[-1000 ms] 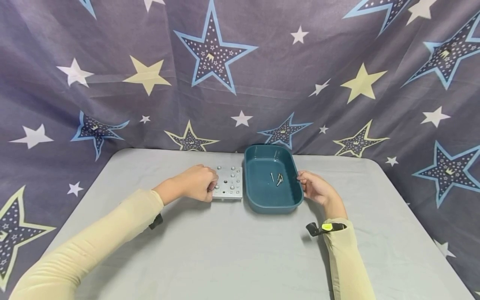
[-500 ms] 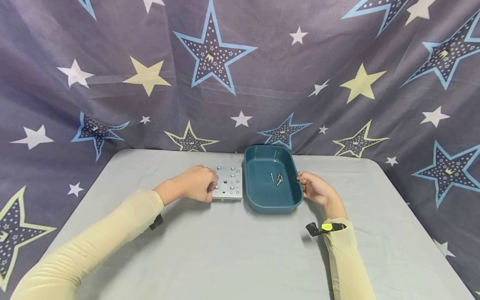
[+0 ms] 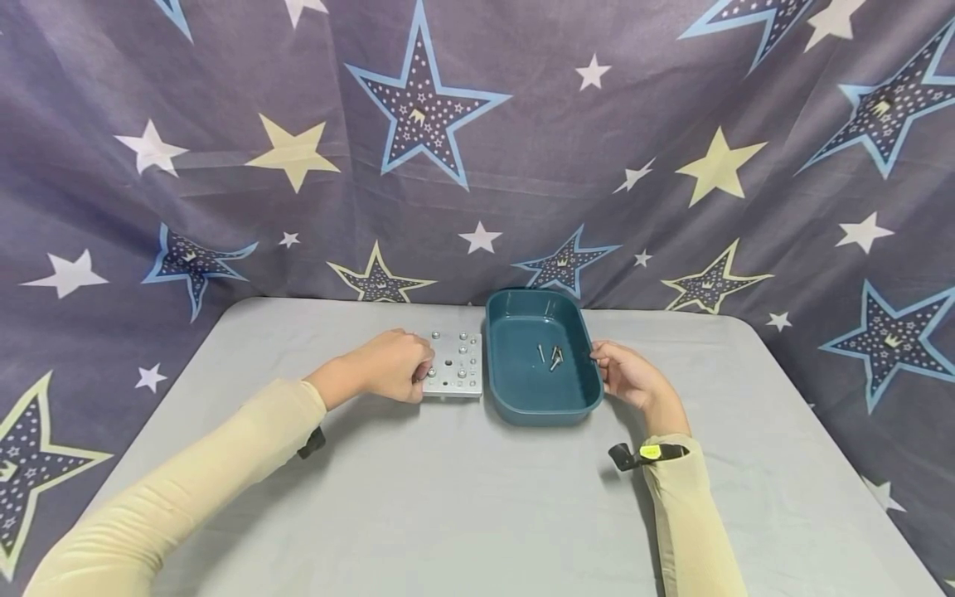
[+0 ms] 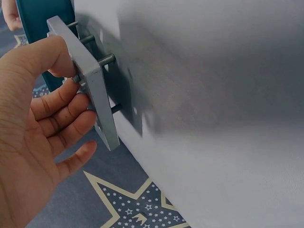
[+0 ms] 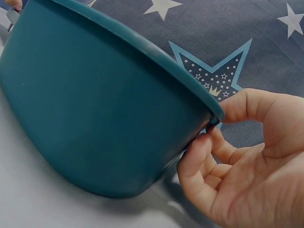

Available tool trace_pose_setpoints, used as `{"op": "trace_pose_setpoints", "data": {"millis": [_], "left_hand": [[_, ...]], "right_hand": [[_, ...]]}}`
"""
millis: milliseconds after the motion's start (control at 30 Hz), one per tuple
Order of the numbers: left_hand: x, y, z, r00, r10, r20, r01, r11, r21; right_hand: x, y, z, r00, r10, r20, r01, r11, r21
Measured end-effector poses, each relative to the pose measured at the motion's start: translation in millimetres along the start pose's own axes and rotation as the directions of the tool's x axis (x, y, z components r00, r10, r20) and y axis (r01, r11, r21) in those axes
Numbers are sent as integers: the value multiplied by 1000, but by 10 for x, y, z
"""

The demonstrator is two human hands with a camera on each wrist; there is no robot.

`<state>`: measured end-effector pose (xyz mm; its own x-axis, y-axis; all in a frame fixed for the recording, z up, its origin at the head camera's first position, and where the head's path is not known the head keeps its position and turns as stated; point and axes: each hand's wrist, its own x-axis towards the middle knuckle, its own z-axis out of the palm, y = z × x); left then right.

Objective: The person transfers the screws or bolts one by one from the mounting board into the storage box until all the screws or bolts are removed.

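In the head view my left hand (image 3: 388, 365) is at the left side of a silver metal plate (image 3: 452, 392) set with several screws. The left wrist view shows thumb and forefinger pinching a small screw (image 4: 76, 79) at the plate's upper face, the other fingers bent alongside. Screw shafts (image 4: 108, 60) stick out below the plate, which stands raised over the table. My right hand (image 3: 630, 377) pinches the right rim of a teal plastic tray (image 3: 548, 414), thumb at the rim and fingers under it. Several loose screws (image 3: 556, 358) lie inside the tray.
The plate and tray stand close side by side near the back of a table covered in pale grey cloth (image 3: 477, 506). Directly behind hangs a dark curtain (image 3: 537, 166) printed with stars. A black wrist camera (image 3: 622, 456) sits on the right wrist.
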<state>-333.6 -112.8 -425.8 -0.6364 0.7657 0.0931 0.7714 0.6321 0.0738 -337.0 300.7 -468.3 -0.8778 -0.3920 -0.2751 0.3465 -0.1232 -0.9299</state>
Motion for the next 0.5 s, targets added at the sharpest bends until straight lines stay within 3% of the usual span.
{"op": "trace_pose_setpoints", "data": {"millis": [500], "left_hand": [[13, -27, 26, 1000, -1, 8, 1, 1000, -1]], "right_hand": [[-4, 7, 5, 1000, -2, 5, 2, 1000, 13]]}}
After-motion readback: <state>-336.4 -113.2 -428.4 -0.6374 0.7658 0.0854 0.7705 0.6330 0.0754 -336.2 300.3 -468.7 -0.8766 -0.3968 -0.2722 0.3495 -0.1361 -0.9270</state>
